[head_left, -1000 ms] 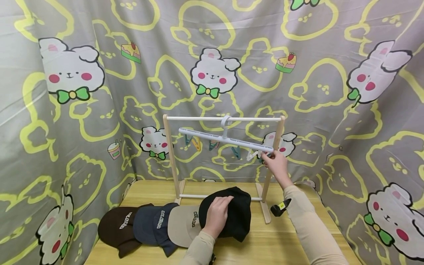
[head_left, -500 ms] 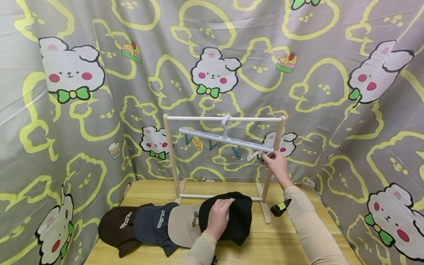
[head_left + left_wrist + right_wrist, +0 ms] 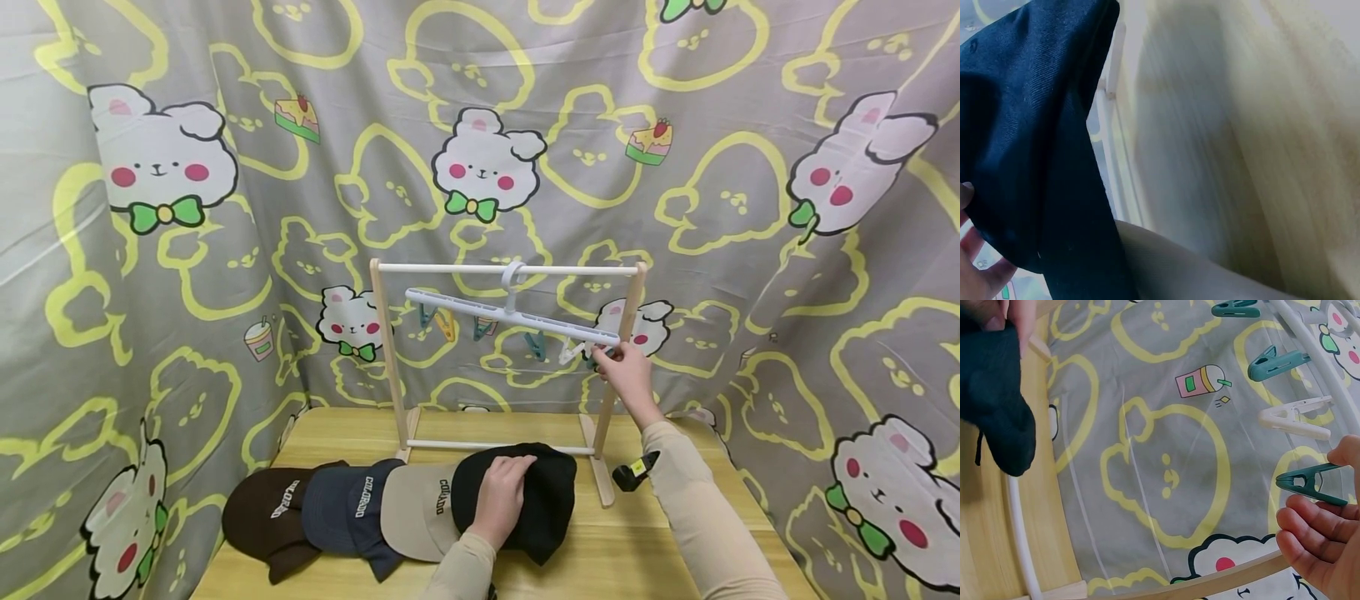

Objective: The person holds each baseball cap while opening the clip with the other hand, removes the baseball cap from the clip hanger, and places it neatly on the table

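My left hand [image 3: 500, 500] grips a black cap [image 3: 546, 508] by its brim, above the table's front half. In the left wrist view the cap's dark cloth [image 3: 1029, 125] fills the left side, with fingertips at its edge. My right hand [image 3: 630, 377] is at the low right end of a pale clip hanger [image 3: 551, 323]. Its thumb and fingers pinch a dark green clothespin [image 3: 1310, 484], whose nose end points away from the palm. The hanger tilts down to the right, hooked over the rack's top bar [image 3: 442, 269]. More clips hang along it, including a white clothespin [image 3: 1294, 417].
A row of overlapping caps lies at the left: a brown cap [image 3: 258, 517], a navy cap [image 3: 337, 508] and a beige cap [image 3: 412, 512]. The wooden rack [image 3: 390, 358] stands on the table [image 3: 645, 550], before a patterned curtain [image 3: 337, 208].
My left hand has shifted slightly right and down with the black cap, and the cap's crown has sunk a little. My right hand and the hanger stay where they were.
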`<action>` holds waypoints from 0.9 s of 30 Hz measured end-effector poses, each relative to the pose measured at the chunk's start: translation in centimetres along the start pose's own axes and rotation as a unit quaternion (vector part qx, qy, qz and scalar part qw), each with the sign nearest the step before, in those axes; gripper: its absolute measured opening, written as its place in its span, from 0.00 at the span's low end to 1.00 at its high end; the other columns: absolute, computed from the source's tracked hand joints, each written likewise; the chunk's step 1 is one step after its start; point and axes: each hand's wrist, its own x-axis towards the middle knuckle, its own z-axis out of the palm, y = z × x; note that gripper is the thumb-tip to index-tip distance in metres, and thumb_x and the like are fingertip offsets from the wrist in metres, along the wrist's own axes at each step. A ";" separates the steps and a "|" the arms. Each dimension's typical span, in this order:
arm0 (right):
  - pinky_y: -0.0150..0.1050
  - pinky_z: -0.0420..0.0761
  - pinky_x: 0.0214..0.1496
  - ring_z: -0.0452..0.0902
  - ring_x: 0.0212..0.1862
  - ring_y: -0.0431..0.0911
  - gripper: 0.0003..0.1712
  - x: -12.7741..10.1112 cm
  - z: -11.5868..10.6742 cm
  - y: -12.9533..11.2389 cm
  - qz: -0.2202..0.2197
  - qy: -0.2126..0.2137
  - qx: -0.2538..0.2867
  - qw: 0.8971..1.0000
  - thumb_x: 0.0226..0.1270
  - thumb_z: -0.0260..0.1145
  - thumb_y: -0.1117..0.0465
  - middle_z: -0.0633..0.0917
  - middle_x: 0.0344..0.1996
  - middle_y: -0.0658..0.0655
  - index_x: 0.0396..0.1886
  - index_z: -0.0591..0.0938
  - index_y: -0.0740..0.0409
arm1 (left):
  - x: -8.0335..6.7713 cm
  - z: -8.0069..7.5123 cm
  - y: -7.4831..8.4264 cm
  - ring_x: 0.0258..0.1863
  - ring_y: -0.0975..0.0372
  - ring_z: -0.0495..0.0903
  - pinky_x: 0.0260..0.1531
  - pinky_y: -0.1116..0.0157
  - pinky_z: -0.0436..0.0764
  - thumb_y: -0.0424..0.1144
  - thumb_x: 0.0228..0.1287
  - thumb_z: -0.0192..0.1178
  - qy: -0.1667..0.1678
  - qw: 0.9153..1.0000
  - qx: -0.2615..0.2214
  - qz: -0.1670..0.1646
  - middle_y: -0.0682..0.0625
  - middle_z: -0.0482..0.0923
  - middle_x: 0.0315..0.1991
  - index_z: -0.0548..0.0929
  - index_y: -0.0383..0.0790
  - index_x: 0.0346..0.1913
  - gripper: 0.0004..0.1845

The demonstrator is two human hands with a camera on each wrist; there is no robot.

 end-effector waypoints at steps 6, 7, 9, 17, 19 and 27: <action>0.32 0.75 0.29 0.76 0.20 0.38 0.21 0.0 0.0 0.1 0.001 0.003 0.002 1.000 0.63 0.66 0.45 0.86 0.19 0.55 0.30 0.79 0.60 | -0.3 0.4 0.2 0.36 0.62 0.81 0.38 0.66 0.82 0.24 0.53 0.67 -0.002 1.000 0.000 0.000 0.55 0.87 0.37 0.86 0.45 0.44 0.16; 0.32 0.75 0.29 0.76 0.20 0.38 0.21 0.0 0.0 0.1 0.001 0.002 0.004 1.000 0.63 0.66 0.45 0.86 0.19 0.55 0.31 0.79 0.60 | -0.3 0.4 0.2 0.36 0.62 0.81 0.38 0.66 0.82 0.24 0.53 0.68 -0.003 1.000 0.000 0.000 0.55 0.87 0.37 0.86 0.45 0.44 0.17; 0.32 0.75 0.28 0.77 0.20 0.37 0.21 0.0 0.0 0.1 0.003 -0.001 0.007 1.000 0.63 0.66 0.45 0.85 0.20 0.55 0.31 0.79 0.60 | -0.3 0.4 0.2 0.36 0.62 0.81 0.38 0.66 0.82 0.24 0.53 0.68 -0.004 1.000 -0.001 0.000 0.55 0.87 0.37 0.86 0.45 0.44 0.17; 0.32 0.76 0.28 0.77 0.19 0.36 0.21 -0.1 -0.1 0.1 0.003 -0.008 0.008 1.000 0.64 0.65 0.45 0.86 0.20 0.56 0.32 0.79 0.60 | -0.6 0.6 0.4 0.37 0.62 0.81 0.38 0.66 0.82 0.25 0.55 0.65 -0.017 1.000 -0.006 -0.008 0.55 0.87 0.39 0.86 0.47 0.45 0.17; 0.32 0.76 0.28 0.77 0.19 0.36 0.21 -0.2 -0.1 0.1 0.003 -0.007 0.007 1.000 0.64 0.65 0.45 0.86 0.20 0.56 0.31 0.79 0.60 | -0.6 0.7 0.4 0.37 0.62 0.81 0.38 0.66 0.82 0.25 0.55 0.66 -0.017 1.000 -0.002 -0.008 0.55 0.87 0.38 0.86 0.47 0.45 0.17; 0.31 0.77 0.28 0.77 0.19 0.36 0.21 -0.2 -0.1 0.2 0.003 -0.005 0.011 1.000 0.64 0.65 0.45 0.85 0.21 0.56 0.32 0.79 0.60 | -0.7 0.9 0.4 0.35 0.63 0.81 0.37 0.67 0.81 0.25 0.52 0.67 -0.012 1.000 0.002 0.006 0.55 0.87 0.37 0.86 0.46 0.44 0.17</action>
